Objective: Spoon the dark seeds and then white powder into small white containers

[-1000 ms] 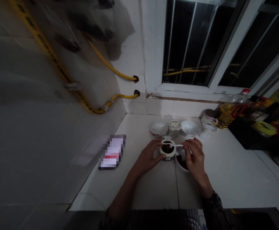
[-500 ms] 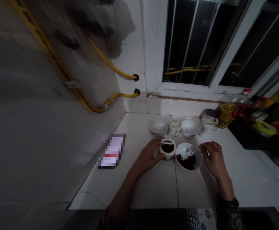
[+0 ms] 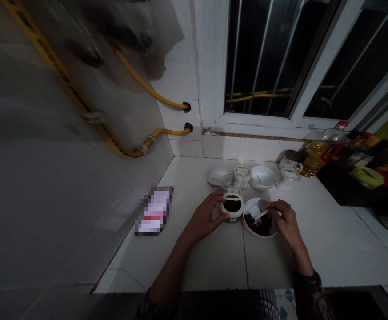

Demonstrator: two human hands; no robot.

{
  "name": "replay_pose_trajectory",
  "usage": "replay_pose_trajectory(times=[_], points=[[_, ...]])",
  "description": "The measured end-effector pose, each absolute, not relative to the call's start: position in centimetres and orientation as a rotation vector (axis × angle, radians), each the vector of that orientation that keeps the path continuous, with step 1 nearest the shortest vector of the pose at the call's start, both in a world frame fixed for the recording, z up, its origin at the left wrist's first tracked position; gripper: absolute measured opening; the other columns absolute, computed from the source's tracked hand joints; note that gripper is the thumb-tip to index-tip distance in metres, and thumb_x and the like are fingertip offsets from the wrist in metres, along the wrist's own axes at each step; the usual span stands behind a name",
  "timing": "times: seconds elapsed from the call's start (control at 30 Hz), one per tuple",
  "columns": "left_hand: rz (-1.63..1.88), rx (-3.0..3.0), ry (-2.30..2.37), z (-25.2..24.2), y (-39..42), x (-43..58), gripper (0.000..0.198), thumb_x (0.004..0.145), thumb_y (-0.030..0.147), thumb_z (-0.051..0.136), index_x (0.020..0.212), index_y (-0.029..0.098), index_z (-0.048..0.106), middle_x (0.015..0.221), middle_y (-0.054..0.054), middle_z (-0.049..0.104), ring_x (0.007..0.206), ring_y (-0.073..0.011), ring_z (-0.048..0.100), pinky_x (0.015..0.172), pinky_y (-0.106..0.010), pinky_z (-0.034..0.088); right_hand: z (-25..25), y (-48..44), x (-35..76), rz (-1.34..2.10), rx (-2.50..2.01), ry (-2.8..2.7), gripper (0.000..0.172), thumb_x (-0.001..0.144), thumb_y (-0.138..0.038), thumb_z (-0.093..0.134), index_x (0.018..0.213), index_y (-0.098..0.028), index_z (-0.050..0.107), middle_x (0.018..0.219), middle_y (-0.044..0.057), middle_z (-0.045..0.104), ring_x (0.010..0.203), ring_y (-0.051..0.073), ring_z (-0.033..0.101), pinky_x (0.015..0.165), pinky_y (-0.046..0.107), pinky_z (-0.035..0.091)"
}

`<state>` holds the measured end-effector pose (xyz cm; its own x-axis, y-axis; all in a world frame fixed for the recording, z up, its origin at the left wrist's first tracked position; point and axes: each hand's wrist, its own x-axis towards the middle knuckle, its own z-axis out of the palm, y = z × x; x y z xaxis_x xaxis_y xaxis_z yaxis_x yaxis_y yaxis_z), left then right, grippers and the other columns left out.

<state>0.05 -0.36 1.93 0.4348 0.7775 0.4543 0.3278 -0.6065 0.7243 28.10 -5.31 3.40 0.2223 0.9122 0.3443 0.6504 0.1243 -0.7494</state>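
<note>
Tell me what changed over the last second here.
The right hand carried the white spoon from over the small jar rightward into the bowl, and now holds its tip in the dark contents. The left hand stayed on the jar; jar and bowl kept their places.

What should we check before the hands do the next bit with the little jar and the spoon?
1. The left hand grips the small jar: ok.
2. Jar mouth open, dark contents showing: ok.
3. The right hand pinches the white spoon: ok.
4. Spoon tip inside the bowl: ok.
5. Food on the spoon: cannot tell.
6. Bowl flat on the counter: ok.
</note>
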Motion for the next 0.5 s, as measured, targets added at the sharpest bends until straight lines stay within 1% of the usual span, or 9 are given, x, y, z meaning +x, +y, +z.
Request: replay_pose_trajectory(times=[0.07,0.2,0.27,0.5], points=[[1.086,2.150,0.926,1.88,-0.33,0.05,0.027,0.088,0.028,0.067,0.112,0.025,0.055,0.133,-0.011,0.058,0.124,-0.0257,0.058,0.101,-0.045,0.051,3.45,-5.49,28.38,0.361,-1.598,-1.411,0.022,0.079,-0.041,0.057,0.072,-0.026,0.071,0.063,0.002,0.068,0.089,0.029,0.062,0.101,0.048,0.038],[1.086,2.156,0.927,1.89,-0.30,0.06,0.028,0.088,0.027,0.067,0.113,0.025,0.054,0.133,-0.011,0.058,0.124,-0.0259,0.059,0.101,-0.046,0.050,3.73,-5.75,28.39,0.402,-1.606,-1.276,0.023,0.077,-0.043,0.058,0.070,-0.024,0.069,0.063,0.002,0.064,0.077,0.025,0.060,0.087,0.041,0.044],[1.085,2.161,0.928,1.97,-0.32,0.05,0.029,0.088,0.028,0.068,0.113,0.025,0.054,0.133,-0.011,0.058,0.124,-0.0261,0.058,0.102,-0.046,0.050,3.82,-5.80,28.20,0.402,-1.605,-1.243,0.023,0.076,-0.042,0.058,0.069,-0.023,0.069,0.063,0.002,0.062,0.074,0.024,0.059,0.082,0.039,0.044],[1.074,2.157,0.940,2.12,-0.40,-0.07,0.027,0.088,0.027,0.066,0.113,0.024,0.055,0.133,-0.011,0.059,0.124,-0.0255,0.059,0.102,-0.045,0.050,3.65,-5.88,28.09,0.442,-1.552,-1.139,0.022,0.071,-0.042,0.060,0.068,-0.022,0.069,0.059,0.000,0.059,0.066,0.021,0.056,0.073,0.035,0.044]])
